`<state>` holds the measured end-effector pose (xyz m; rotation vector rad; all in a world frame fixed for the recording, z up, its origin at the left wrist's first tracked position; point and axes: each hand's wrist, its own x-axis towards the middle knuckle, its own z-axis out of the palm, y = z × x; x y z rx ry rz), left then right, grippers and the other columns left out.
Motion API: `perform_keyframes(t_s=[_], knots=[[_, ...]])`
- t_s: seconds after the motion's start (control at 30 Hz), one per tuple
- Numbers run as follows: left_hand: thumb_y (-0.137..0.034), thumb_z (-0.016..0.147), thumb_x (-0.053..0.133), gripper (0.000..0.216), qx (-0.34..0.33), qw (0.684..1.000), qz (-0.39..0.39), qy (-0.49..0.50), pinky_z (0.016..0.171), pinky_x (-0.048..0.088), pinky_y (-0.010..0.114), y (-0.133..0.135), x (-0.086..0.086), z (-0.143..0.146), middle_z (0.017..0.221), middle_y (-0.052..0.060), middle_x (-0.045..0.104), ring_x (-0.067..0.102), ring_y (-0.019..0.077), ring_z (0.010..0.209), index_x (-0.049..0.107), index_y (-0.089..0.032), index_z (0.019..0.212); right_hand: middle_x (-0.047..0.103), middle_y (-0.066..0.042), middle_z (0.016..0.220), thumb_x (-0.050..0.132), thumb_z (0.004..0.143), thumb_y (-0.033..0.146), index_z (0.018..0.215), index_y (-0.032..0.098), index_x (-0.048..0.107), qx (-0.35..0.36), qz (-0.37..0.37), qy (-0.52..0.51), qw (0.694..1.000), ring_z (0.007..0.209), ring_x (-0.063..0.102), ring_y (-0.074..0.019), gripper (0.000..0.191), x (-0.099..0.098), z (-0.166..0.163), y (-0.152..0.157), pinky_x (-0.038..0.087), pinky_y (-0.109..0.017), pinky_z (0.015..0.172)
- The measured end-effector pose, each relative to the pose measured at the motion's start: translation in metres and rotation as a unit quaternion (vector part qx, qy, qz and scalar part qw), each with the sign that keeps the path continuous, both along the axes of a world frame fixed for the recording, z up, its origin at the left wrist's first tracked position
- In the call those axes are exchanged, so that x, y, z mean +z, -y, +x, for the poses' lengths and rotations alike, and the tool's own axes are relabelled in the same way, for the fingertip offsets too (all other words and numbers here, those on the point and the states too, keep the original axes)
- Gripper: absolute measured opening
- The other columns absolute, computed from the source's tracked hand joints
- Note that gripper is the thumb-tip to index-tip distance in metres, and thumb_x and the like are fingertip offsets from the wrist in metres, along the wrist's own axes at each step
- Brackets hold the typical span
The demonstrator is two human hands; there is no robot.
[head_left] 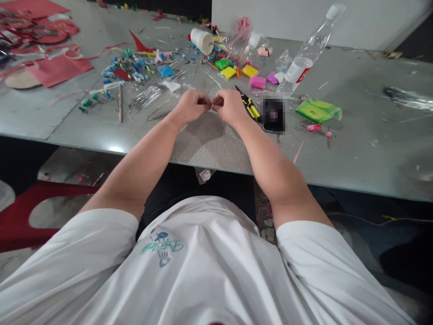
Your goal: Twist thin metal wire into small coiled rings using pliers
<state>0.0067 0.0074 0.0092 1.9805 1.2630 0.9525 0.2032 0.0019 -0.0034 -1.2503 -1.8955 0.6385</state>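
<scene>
My left hand and my right hand meet fingertip to fingertip over the grey table. Both are closed in a pinch, and whatever lies between the fingertips is too small to make out. Just right of my right hand lie pliers with yellow and black handles, partly behind the wrist. Beside them is a dark phone-like device with a blurred screen. Thin clear and metallic strands lie to the left of my left hand, with a scrap of white plastic near them.
Packets of coloured clay lie beyond my hands. A tall plastic bottle stands at right, near a green packet. Small blue pieces, a wooden stick and red bags cover the left. A white tub lies tipped over.
</scene>
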Motion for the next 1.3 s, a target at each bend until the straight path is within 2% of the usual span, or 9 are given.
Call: perform_keyframes(t_s=[0.13, 0.3, 0.53, 0.8, 1.13, 1.3], knots=[[-0.011, 0.076, 0.079, 0.012, -0.015, 1.0, 0.006, -0.014, 0.073, 0.052, 0.031, -0.001, -0.001, 0.001, 0.069, 0.002, 0.07, 0.068, 0.0211, 0.077, 0.076, -0.022, 0.072, 0.081, -0.004, 0.09, 0.093, 0.084, 0.015, 0.08, 0.028, 0.068, 0.005, -0.01, 0.017, 1.0, 0.1, 0.08, -0.0295, 0.028, 0.004, 0.004, -0.001, 0.065, -0.052, 0.112], [-0.019, 0.079, 0.085, 0.012, -0.017, 1.0, 0.025, 0.004, 0.072, 0.055, 0.031, -0.001, -0.002, 0.001, 0.066, 0.001, 0.067, 0.068, 0.0214, 0.076, 0.075, -0.025, 0.075, 0.077, -0.002, 0.082, 0.096, 0.086, 0.026, 0.085, 0.028, 0.068, 0.036, -0.055, -0.019, 0.998, 0.092, 0.078, -0.0261, 0.028, 0.009, 0.011, -0.004, 0.07, -0.047, 0.103], [-0.007, 0.08, 0.077, 0.016, -0.017, 0.999, 0.031, -0.005, 0.072, 0.049, 0.032, -0.002, 0.0, 0.003, 0.07, 0.001, 0.066, 0.061, 0.0179, 0.071, 0.075, -0.022, 0.075, 0.07, 0.002, 0.073, 0.087, 0.095, 0.027, 0.088, 0.027, 0.066, 0.078, -0.085, -0.043, 0.992, 0.072, 0.069, -0.0196, 0.022, 0.016, 0.018, 0.0, 0.07, -0.042, 0.089], [-0.015, 0.081, 0.079, 0.014, 0.002, 0.999, 0.013, 0.037, 0.064, 0.047, 0.031, -0.006, -0.002, 0.001, 0.066, 0.0, 0.062, 0.06, 0.0188, 0.068, 0.069, -0.023, 0.075, 0.072, 0.003, 0.077, 0.075, 0.093, 0.015, 0.105, 0.029, 0.062, 0.068, -0.094, -0.027, 0.993, 0.083, 0.076, -0.0232, 0.023, 0.02, 0.008, 0.012, 0.069, -0.048, 0.103], [-0.017, 0.091, 0.08, 0.023, -0.03, 0.995, -0.036, 0.09, 0.063, 0.047, 0.027, 0.002, 0.003, 0.007, 0.065, 0.0, 0.062, 0.058, 0.0144, 0.062, 0.066, -0.022, 0.074, 0.07, 0.005, 0.075, 0.083, 0.093, 0.029, 0.098, 0.032, 0.053, 0.093, -0.089, -0.077, 0.989, 0.08, 0.074, -0.0199, 0.03, 0.019, 0.006, 0.015, 0.068, -0.038, 0.087], [-0.022, 0.098, 0.084, 0.031, -0.025, 0.994, -0.043, 0.102, 0.062, 0.048, 0.028, 0.004, 0.003, 0.009, 0.065, 0.001, 0.064, 0.059, 0.014, 0.059, 0.064, -0.022, 0.075, 0.069, 0.007, 0.073, 0.081, 0.096, 0.026, 0.096, 0.033, 0.051, 0.099, -0.1, -0.106, 0.984, 0.073, 0.071, -0.0177, 0.031, 0.017, 0.006, 0.013, 0.067, -0.035, 0.08]])
